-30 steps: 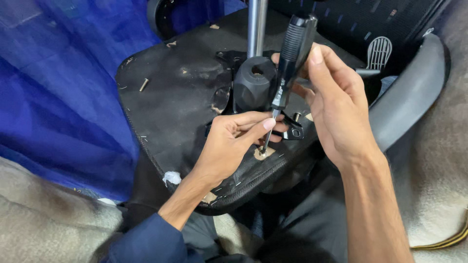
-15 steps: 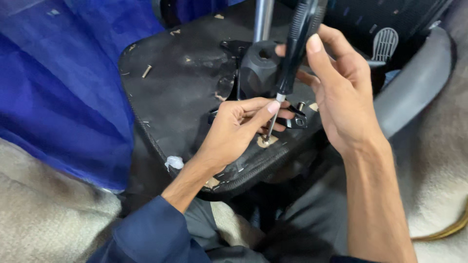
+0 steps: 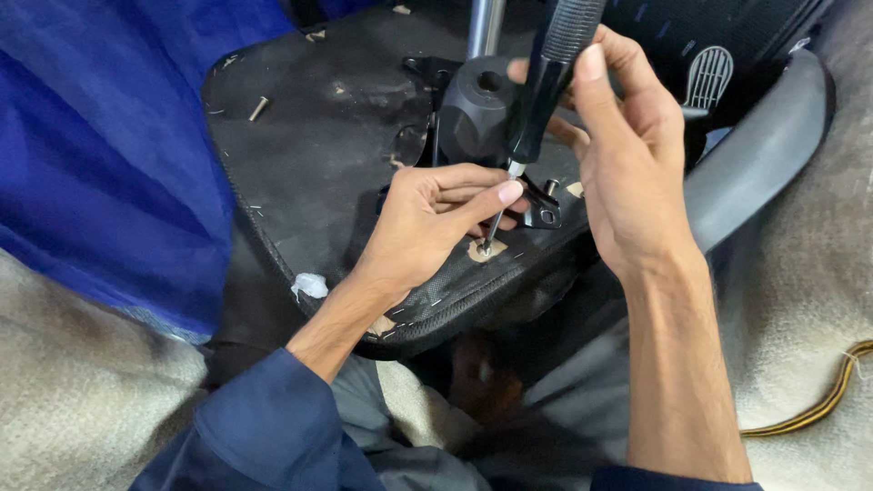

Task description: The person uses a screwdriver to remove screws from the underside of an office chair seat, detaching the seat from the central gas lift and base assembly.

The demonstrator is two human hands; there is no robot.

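An upturned office chair seat (image 3: 318,173) with a black fabric underside lies in front of me. My right hand (image 3: 627,155) grips the black ribbed handle of a screwdriver (image 3: 546,82), held almost upright. Its metal tip rests on a screw (image 3: 485,248) in a bare wooden patch near the seat's front edge. My left hand (image 3: 427,223) pinches the shaft just above the tip, fingers resting on the seat. A black metal bracket (image 3: 544,211) and a black mechanism block (image 3: 473,109) with a steel post sit just behind the screw.
A grey armrest (image 3: 764,155) curves at the right. Blue cloth (image 3: 100,164) covers the left side. Beige carpet (image 3: 800,318) lies around, with a yellow cord (image 3: 818,409) at the lower right. A loose screw (image 3: 258,108) lies on the seat's far left.
The view has shifted slightly, so the handle now runs off the top edge. Both hands keep the same hold, with the tip on the screw.
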